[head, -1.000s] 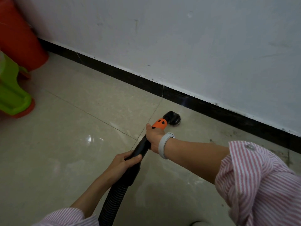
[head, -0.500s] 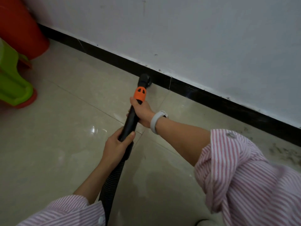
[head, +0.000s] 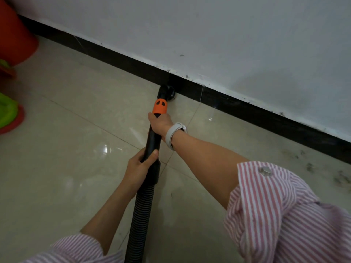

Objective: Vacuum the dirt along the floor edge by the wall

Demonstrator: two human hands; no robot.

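I hold a black vacuum hose [head: 141, 211] with an orange collar [head: 160, 106]. Its round black nozzle [head: 167, 91] rests on the floor against the black skirting [head: 237, 105] under the white wall [head: 218, 35]. My right hand [head: 160, 123], with a white wristband, grips the tube just below the orange collar. Lower down, my left hand [head: 139, 166] is wrapped around the tube where the ribbed hose begins. Dark dirt [head: 322, 168] lies scattered on the beige tiles by the skirting at the far right, well away from the nozzle.
An orange-red bin [head: 15, 35] stands in the corner at the upper left. A green and red plastic object [head: 8, 112] sits on the floor at the left edge. Glossy beige tiles [head: 66, 139] stretch between them and the hose.
The nozzle has swung from out on the tiles to the skirting and now presses against it. Both hands kept their grip on the tube. The view shifted slightly left.
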